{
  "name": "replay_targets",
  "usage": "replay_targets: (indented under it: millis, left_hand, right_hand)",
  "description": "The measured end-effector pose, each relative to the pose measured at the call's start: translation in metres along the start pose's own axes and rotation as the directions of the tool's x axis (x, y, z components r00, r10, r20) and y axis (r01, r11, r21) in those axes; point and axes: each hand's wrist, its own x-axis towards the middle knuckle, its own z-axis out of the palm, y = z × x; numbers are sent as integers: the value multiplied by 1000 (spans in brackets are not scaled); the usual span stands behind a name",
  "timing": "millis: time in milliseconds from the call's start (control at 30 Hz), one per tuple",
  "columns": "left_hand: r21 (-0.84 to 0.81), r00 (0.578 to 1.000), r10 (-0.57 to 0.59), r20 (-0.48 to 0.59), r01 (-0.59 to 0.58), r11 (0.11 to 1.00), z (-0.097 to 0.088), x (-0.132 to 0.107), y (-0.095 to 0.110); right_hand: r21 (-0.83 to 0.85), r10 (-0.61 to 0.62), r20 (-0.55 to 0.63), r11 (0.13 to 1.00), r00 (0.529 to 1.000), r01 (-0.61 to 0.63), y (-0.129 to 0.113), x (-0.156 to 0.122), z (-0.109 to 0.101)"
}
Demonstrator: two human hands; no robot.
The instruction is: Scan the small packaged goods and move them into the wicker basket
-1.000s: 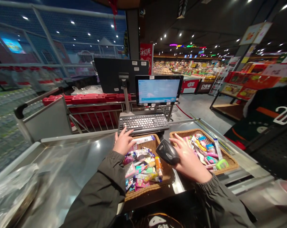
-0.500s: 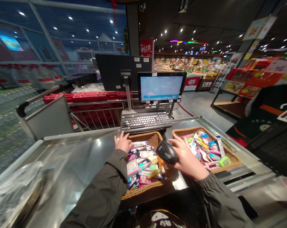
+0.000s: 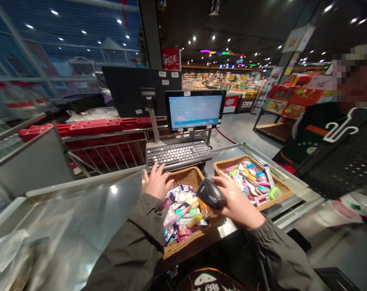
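My left hand (image 3: 157,182), fingers spread, hovers at the left edge of a wicker basket (image 3: 186,247), just in front of the black keyboard (image 3: 179,154). Nothing shows in it. A black handheld barcode scanner (image 3: 211,194) is in my right hand (image 3: 239,201), its head pointing left above the basket's right side. The scanner's grip is hidden by the hand. Small packaged sweets (image 3: 183,210) in many colours fill this basket. Just beyond my right hand a second wicker basket (image 3: 282,197) holds more brightly coloured packets.
A lit monitor (image 3: 195,108) stands behind the keyboard, beside a second screen (image 3: 128,93) facing away. The metal counter (image 3: 104,206) extends left, with clear plastic bags (image 3: 7,250) at its corner. To the right are a person in dark clothes (image 3: 310,133), a white hanger (image 3: 341,127) and cups (image 3: 338,212).
The view has turned to the right, so more of the person and the cups shows. My left hand has lifted slightly, fingers nearer the keyboard. The scanner stays in my right hand.
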Motion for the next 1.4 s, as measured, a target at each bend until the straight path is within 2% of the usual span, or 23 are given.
replay_targets:
  millis: [133, 267, 367, 467, 633, 733, 833, 1000, 1133, 1233, 1400]
  left_hand:
    - [-75, 992, 126, 33, -123, 990, -1, 8, 27]
    - [-121, 969, 231, 86, -220, 968, 7, 24, 67]
    - [-129, 946, 313, 88, -301, 945, 19, 40, 102]
    - [-144, 921, 375, 108, -359, 922, 39, 56, 141]
    - [-143, 880, 439, 180, -419, 897, 82, 84, 213]
    - [-115, 878, 424, 224, -408, 906, 111, 102, 251]
    - [-87, 883, 385, 267, -376, 923, 140, 120, 281]
    - [24, 889, 320, 326, -347, 938, 181, 143, 313]
    - [43, 856, 377, 353, -417, 908, 203, 150, 332]
    - [52, 834, 393, 388, -445, 894, 213, 153, 343]
    - [64, 849, 360, 387, -415, 908, 215, 159, 347]
  right_hand:
    - [-56, 86, -83, 994, 993, -90, 13, -20, -17]
    - [-132, 188, -192, 968, 963, -216, 43, -49, -39]
    - [-150, 250, -270, 943, 930, -297, 69, -69, -54]
    - [-154, 286, -309, 926, 907, -345, 91, -85, -67]
    - [-137, 331, -330, 910, 884, -391, 126, -105, -82]
    - [-118, 362, -312, 903, 878, -414, 148, -113, -86]
    - [-91, 382, -293, 902, 877, -423, 168, -116, -86]
    - [-49, 394, -232, 909, 890, -415, 199, -116, -82]
    - [-20, 389, -194, 916, 901, -400, 220, -111, -76]
    - [-4, 389, -177, 918, 904, -396, 231, -106, -72]
    - [14, 402, -155, 914, 902, -405, 242, -101, -70]
